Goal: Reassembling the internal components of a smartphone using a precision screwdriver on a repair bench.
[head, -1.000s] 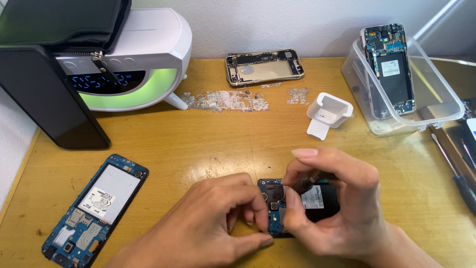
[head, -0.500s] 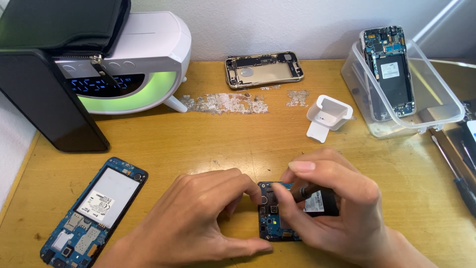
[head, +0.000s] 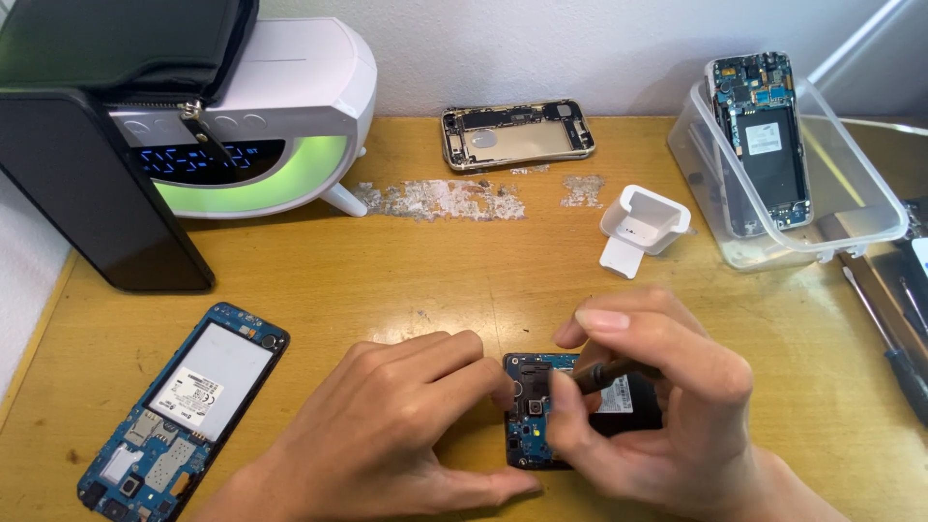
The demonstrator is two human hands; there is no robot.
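An opened phone [head: 532, 416] with a blue circuit board lies on the wooden table [head: 387, 280] near the front edge. My left hand [head: 387, 425] steadies its left side, fingertips pressed on the top corner. My right hand [head: 667, 406] covers the phone's right half and pinches a thin dark tool [head: 609, 372], its tip pointing at the board near the camera module.
A second opened phone [head: 184, 411] lies at the front left. A gold phone frame [head: 517, 132] and scraps of debris [head: 440, 200] sit at the back. A clear tub [head: 793, 184] holds another phone. A white small holder [head: 643, 224], screwdrivers [head: 884, 333] and a glowing white lamp device [head: 280, 145] surround them.
My right hand has lifted its fingers and now shows the dark tool angled onto the board. My left hand slid slightly right along the phone's edge.
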